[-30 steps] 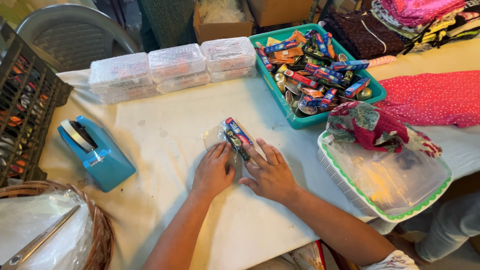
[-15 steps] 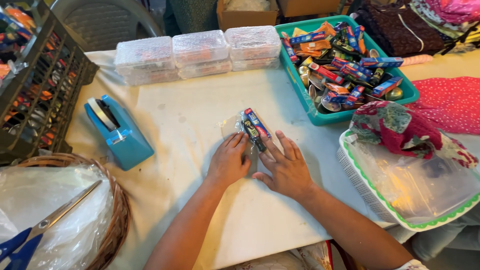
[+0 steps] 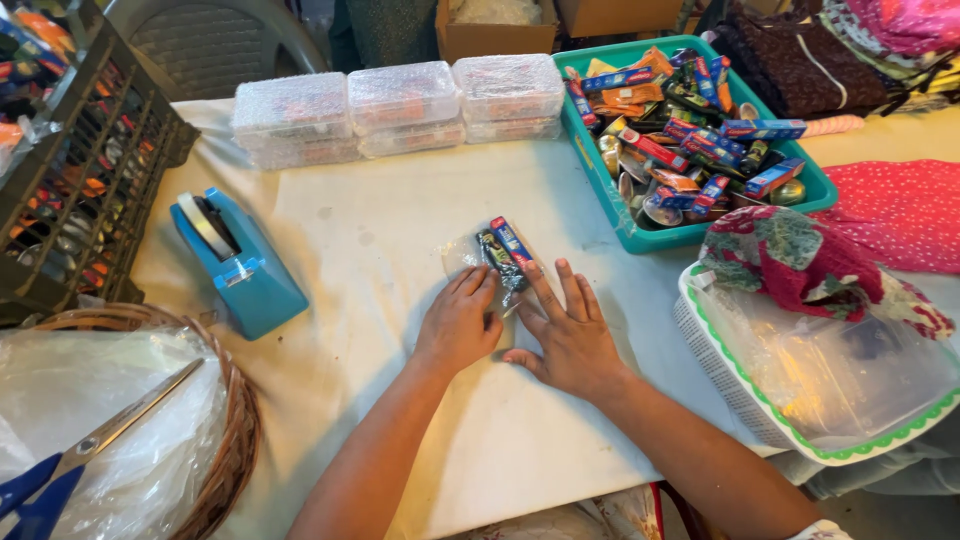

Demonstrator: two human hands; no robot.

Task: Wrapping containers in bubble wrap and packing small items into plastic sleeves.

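Barely shifted since before, our left hand (image 3: 460, 325) and right hand (image 3: 570, 335) press flat, grip open, pinning the clear packet of small wrapped items (image 3: 500, 255) to the table (image 3: 380, 220).

Small clear-wrapped packet of dark and blue-red bars (image 3: 500, 255) mid-table at my fingertips. Three bubble-wrapped boxes (image 3: 400, 105) along far edge. Colourful packets (image 3: 690, 130) fill the teal tray (image 3: 600, 190), far right.
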